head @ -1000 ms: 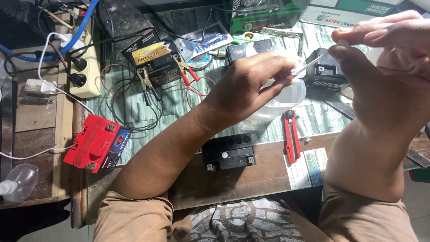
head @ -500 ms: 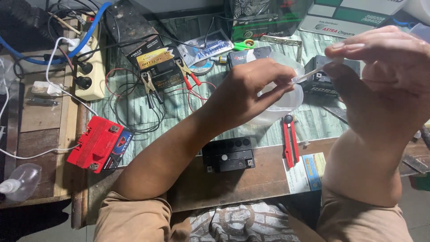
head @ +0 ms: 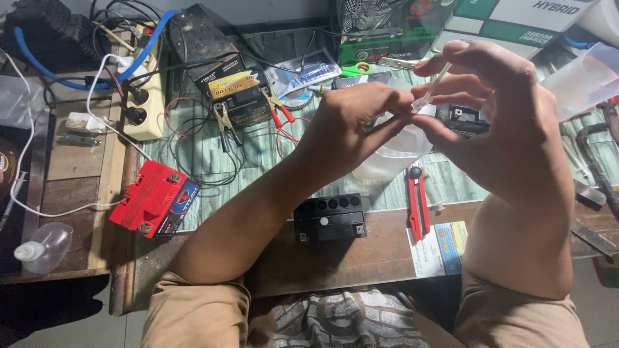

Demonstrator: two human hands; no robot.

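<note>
Thin clear tube upper right of centre in frame, raised above bench, slanting up to right. Looks light, narrow, smooth; probably slippery, likely to bend or kink if squeezed hard. Best hold: light pinch near each end.

Left hand fingertips pinched together on lower end. Right hand fingers closed around upper part, thumb beneath.

Below hands: translucent plastic container, red-handled cutter, small black battery at bench edge. Red battery left; power strip upper left.
</note>
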